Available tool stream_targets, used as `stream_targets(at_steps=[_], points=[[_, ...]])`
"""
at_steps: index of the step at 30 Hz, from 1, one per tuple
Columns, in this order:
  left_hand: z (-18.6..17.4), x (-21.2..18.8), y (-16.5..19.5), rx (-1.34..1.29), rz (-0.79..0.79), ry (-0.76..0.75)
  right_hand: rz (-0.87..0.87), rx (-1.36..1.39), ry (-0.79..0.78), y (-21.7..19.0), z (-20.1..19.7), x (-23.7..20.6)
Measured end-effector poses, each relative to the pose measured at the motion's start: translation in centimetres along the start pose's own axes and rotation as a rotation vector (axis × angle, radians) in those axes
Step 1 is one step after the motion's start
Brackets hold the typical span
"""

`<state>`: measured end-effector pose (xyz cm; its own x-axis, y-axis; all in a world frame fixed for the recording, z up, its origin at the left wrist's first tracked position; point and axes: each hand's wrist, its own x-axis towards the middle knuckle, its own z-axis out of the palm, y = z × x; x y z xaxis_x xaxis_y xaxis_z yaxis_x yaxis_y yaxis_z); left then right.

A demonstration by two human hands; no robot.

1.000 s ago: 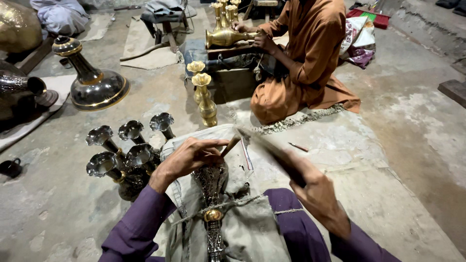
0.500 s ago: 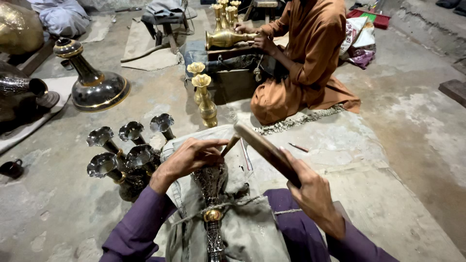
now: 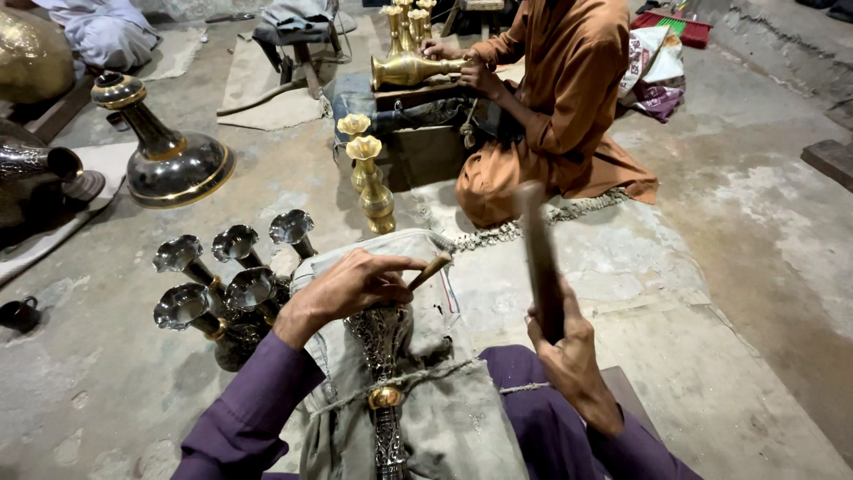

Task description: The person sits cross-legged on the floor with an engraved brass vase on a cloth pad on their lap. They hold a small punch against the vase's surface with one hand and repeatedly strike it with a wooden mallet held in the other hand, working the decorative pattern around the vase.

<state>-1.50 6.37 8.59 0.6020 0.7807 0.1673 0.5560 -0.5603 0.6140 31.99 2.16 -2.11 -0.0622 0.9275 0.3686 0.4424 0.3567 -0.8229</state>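
An engraved silver and brass vase (image 3: pixel 384 373) lies on a cloth-covered block (image 3: pixel 444 418) in front of me, tied down by a string. My left hand (image 3: pixel 351 286) pinches a small wooden-handled chisel (image 3: pixel 428 270) against the vase's upper part. My right hand (image 3: pixel 569 342) grips a dark wooden stick (image 3: pixel 538 258), raised upright to the right of the vase and blurred by motion. Purple sleeves cover both my arms.
Several dark fluted vases (image 3: pixel 227 284) stand at my left. Two brass vases (image 3: pixel 371 182) stand ahead. A person in orange (image 3: pixel 569 98) sits beyond, working a brass vessel (image 3: pixel 413 69). A large round-bodied flask (image 3: pixel 164 151) stands at far left. Bare concrete floor (image 3: pixel 746 267) lies at right.
My right hand has swung the stick up from a low slant over the vase to nearly upright. My left hand and the chisel have stayed in place.
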Motion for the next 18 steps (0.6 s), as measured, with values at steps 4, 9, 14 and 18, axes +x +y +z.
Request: stream_targets(at_steps=[4,9,14,18], points=[[0.1,0.0,0.0,-0.013,0.025,-0.007,-0.059,-0.445,-0.078,0.8,-0.3,-0.5],[0.2,0.4,0.1,0.065,-0.005,-0.048,-0.116,0.039,0.072,0.0,0.7,-2.0],[0.9,-1.2,0.7,-0.079,-0.145,0.135,-0.16,-0.295,-0.025,-1.6,-0.7,-1.7],[1.6,-3.1,0.3,-0.415,-0.078,0.359,0.215,0.161,-0.131,-2.6,-1.0,-3.0]])
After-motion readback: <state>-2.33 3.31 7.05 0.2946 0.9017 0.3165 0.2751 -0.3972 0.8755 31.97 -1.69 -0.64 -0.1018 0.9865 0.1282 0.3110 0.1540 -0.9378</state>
